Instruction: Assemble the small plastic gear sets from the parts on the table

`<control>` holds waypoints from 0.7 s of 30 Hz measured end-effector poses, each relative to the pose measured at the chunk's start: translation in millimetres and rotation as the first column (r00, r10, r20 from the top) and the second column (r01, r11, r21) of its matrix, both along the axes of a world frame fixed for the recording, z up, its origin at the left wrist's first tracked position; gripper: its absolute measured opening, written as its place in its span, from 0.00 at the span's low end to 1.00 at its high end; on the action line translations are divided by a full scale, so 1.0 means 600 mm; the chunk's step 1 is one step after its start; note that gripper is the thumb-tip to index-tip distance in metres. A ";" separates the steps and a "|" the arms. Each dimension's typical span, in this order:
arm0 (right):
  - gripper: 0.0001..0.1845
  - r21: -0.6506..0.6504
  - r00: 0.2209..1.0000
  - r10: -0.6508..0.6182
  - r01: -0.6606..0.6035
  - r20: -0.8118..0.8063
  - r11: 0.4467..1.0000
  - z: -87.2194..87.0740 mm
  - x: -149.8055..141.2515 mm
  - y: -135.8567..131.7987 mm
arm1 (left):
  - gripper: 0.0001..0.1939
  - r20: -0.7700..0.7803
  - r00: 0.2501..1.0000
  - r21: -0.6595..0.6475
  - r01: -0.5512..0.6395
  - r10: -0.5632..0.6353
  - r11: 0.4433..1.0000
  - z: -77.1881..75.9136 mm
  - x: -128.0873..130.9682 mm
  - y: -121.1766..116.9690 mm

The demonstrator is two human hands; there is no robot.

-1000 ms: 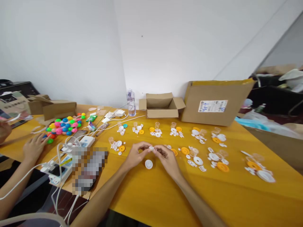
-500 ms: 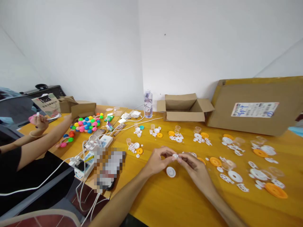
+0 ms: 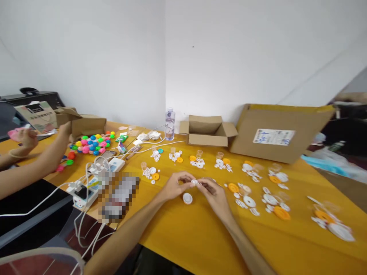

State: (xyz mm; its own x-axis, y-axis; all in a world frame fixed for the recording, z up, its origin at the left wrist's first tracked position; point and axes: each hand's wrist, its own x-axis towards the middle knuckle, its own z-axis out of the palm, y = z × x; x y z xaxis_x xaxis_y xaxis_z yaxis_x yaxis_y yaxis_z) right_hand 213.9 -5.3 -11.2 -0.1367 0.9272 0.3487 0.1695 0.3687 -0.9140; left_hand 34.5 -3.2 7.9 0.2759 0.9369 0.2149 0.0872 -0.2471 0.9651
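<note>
Above the table, my left hand (image 3: 177,186) and my right hand (image 3: 212,191) meet with their fingertips pinched on one small white plastic piece (image 3: 194,182). Fingers cover most of it; in this view it looks roundish. Just below, a white round plastic disc with a raised rim (image 3: 187,198) lies on the table, apart from both hands. Beyond and right of my right hand are loose parts: an orange plastic ring (image 3: 233,188), a white plastic wheel (image 3: 249,201) and white perforated pieces (image 3: 241,204).
Groups of clear cups, white pieces and orange discs (image 3: 282,213) spread across the wooden table (image 3: 177,236). An open cardboard box (image 3: 208,139), a large carton (image 3: 266,133) and a bottle (image 3: 170,124) stand behind. Left are power strips (image 3: 86,196), a phone and another person's arms (image 3: 43,168) near colourful balls (image 3: 91,145).
My view has turned to the right, so things appear further left and another parts group shows at right. Both hands still pinch the small white piece, which now looks turned.
</note>
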 end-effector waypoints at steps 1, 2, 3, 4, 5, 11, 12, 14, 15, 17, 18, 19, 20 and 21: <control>0.21 -0.002 1.000 0.003 -0.003 -0.007 1.000 0.000 -0.002 -0.001 | 0.12 -0.009 1.000 0.012 -0.004 0.004 1.000 0.003 -0.002 -0.001; 0.20 0.000 1.000 0.010 -0.010 -0.011 1.000 0.000 -0.004 -0.001 | 0.12 -0.021 1.000 0.020 -0.002 0.002 1.000 0.006 -0.004 -0.001; 0.20 0.005 1.000 0.016 -0.016 -0.017 1.000 0.000 -0.006 -0.001 | 0.11 -0.026 1.000 0.027 -0.002 0.003 1.000 0.009 -0.006 -0.001; 0.20 0.011 1.000 0.012 -0.011 -0.024 1.000 0.000 -0.008 -0.001 | 0.12 -0.030 1.000 0.037 -0.005 0.006 0.999 0.011 -0.008 -0.001; 0.20 0.015 1.000 0.006 -0.006 -0.029 1.000 0.000 -0.011 0.000 | 0.12 -0.034 0.999 0.041 -0.007 0.009 0.999 0.013 -0.009 0.000; 0.17 0.016 0.999 0.022 -0.021 -0.038 1.000 0.001 -0.020 0.003 | 0.13 -0.041 0.999 0.052 -0.017 0.019 0.999 0.018 -0.015 0.005; 0.17 0.010 0.999 0.025 -0.025 -0.043 1.000 0.001 -0.020 0.004 | 0.13 -0.041 0.999 0.056 -0.021 0.023 0.998 0.017 -0.015 0.006; 0.16 -0.005 0.998 0.033 -0.033 -0.047 0.999 0.001 -0.020 0.005 | 0.13 -0.050 0.998 0.062 -0.030 0.033 0.998 0.017 -0.015 0.006; 0.16 -0.010 0.998 0.036 -0.037 -0.047 0.999 0.000 -0.020 0.005 | 0.13 -0.057 0.998 0.063 -0.033 0.036 0.998 0.016 -0.015 0.006; 0.15 -0.008 0.998 0.036 -0.037 -0.046 0.999 -0.001 -0.019 0.006 | 0.14 -0.066 0.997 0.061 -0.038 0.042 0.997 0.015 -0.013 0.008; 0.15 -0.004 0.999 0.032 -0.032 -0.044 0.999 -0.002 -0.018 0.007 | 0.14 -0.070 0.996 0.060 -0.042 0.046 0.997 0.014 -0.012 0.009; 0.15 -0.004 0.999 0.027 -0.027 -0.042 1.000 -0.002 -0.017 0.007 | 0.14 -0.074 0.996 0.058 -0.040 0.045 0.997 0.013 -0.011 0.010; 0.15 -0.009 0.999 0.021 -0.022 -0.040 1.000 -0.002 -0.016 0.007 | 0.14 -0.072 0.997 0.056 -0.038 0.042 0.998 0.011 -0.010 0.011; 0.15 -0.016 0.999 0.018 -0.019 -0.041 1.000 -0.002 -0.016 0.008 | 0.14 -0.061 0.997 0.058 -0.043 0.046 0.997 0.010 -0.008 0.012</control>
State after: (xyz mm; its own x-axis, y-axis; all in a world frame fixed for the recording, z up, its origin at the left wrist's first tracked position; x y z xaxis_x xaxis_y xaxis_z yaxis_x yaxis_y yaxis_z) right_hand 204.5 -0.7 -12.7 -0.1398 0.9304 0.3388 0.1252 0.3560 -0.9261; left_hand 29.4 4.0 13.9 0.2488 0.9352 0.2519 0.1587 -0.2959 0.9419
